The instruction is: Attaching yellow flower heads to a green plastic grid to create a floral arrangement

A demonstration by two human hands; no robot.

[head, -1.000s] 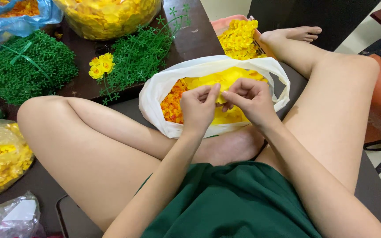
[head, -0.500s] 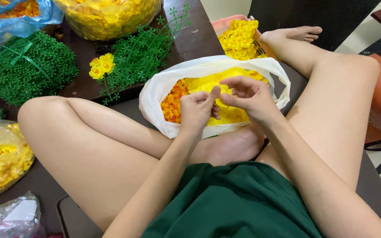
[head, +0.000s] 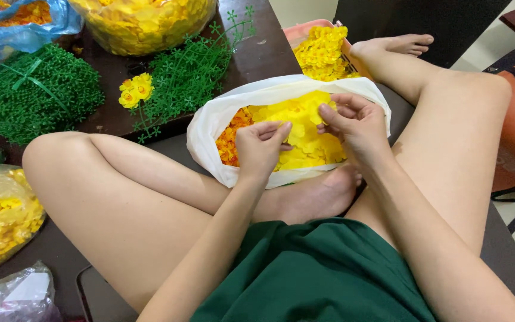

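A white plastic bag [head: 210, 122] lies open between my legs, full of loose yellow petals [head: 305, 146] with orange petals [head: 229, 140] at its left side. My left hand [head: 260, 149] hovers over the bag with fingers curled, fingertips pinched at a small yellow piece. My right hand [head: 353, 128] sits just to the right, fingers bent, pinching yellow petals between thumb and fingertips. The two hands are a little apart above the pile.
Green plastic stems [head: 186, 71] with a small yellow flower cluster [head: 135, 89] lie on the dark table. A green bundle [head: 34, 92] is at left. Bags of yellow petals [head: 1, 217] [head: 144, 21] and a pink basket [head: 305, 33] of yellow flowers surround me.
My hands were joined over the bag a second ago. They have drawn apart, the right hand shifting right and the left lowering slightly toward the petals.
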